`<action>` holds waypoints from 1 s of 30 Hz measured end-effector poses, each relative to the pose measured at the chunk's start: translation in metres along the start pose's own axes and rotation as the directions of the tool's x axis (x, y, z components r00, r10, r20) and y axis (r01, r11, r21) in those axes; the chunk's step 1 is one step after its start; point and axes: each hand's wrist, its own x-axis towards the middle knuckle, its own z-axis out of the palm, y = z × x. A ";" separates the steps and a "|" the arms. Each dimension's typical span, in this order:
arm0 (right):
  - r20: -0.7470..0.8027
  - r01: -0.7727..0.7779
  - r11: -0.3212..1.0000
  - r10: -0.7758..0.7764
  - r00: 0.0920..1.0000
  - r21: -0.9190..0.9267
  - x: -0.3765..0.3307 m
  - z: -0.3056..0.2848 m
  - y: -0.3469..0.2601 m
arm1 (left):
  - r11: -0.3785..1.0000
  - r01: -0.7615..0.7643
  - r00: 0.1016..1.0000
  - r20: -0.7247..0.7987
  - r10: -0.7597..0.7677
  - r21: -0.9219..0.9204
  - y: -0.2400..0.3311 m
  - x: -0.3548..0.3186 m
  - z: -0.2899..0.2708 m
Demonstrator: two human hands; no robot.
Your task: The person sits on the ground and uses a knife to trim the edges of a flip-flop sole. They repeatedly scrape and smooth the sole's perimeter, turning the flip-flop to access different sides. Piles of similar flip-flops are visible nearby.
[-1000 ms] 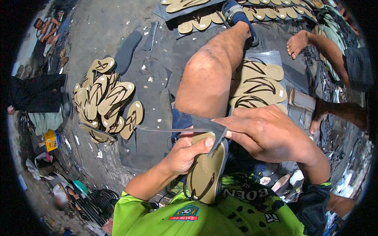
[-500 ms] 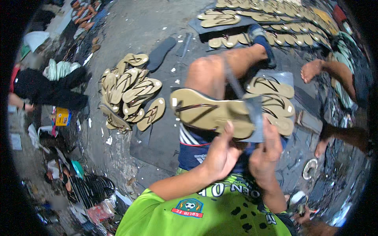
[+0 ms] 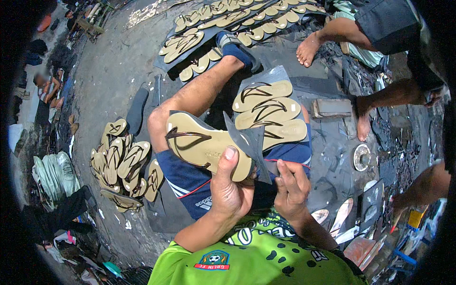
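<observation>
- I log the left hand [image 3: 230,192]: fingers closed on the heel of a tan sandal [image 3: 204,145], thumb pressed on its top, held over the knee.
- Right hand [image 3: 290,190], just right of the sandal: fingers curled against a dark sheet [image 3: 249,145] that touches the sandal's heel; whether they truly pinch it I cannot tell.
- Three sandals [image 3: 268,111] lie just beyond the held sandal.
- A pile [image 3: 123,164] sits on the floor well left of it.
- Rows [image 3: 228,21] lie far beyond it.
</observation>
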 end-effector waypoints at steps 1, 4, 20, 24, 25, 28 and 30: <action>0.035 -0.010 1.000 0.010 0.999 -0.003 0.004 -0.005 -0.003 | 0.999 0.017 1.000 0.007 -0.017 0.044 -0.001 0.001 -0.008; 0.149 -0.057 0.997 0.049 0.988 0.048 0.017 -0.015 -0.017 | 0.995 0.055 0.998 -0.006 -0.054 0.078 0.000 -0.007 -0.016; 0.594 -0.261 0.934 0.069 0.801 0.244 0.039 -0.042 -0.034 | 0.941 0.130 0.979 0.112 -0.172 0.313 -0.005 -0.037 -0.076; 0.674 -0.285 0.918 0.027 0.738 0.275 0.045 -0.036 -0.034 | 0.902 0.166 0.965 0.124 -0.233 0.399 -0.008 -0.045 -0.093; 0.678 -0.283 0.914 0.013 0.735 0.290 0.043 -0.034 -0.032 | 0.921 0.162 0.963 0.148 -0.227 0.355 -0.005 -0.046 -0.094; 0.673 -0.275 0.914 0.002 0.740 0.300 0.025 -0.033 -0.032 | 0.971 0.199 0.978 0.031 -0.205 0.129 0.000 -0.053 -0.095; 0.662 -0.284 0.911 0.017 0.749 0.298 0.009 -0.040 -0.030 | 0.989 0.143 0.989 0.028 -0.144 0.028 0.001 -0.059 -0.096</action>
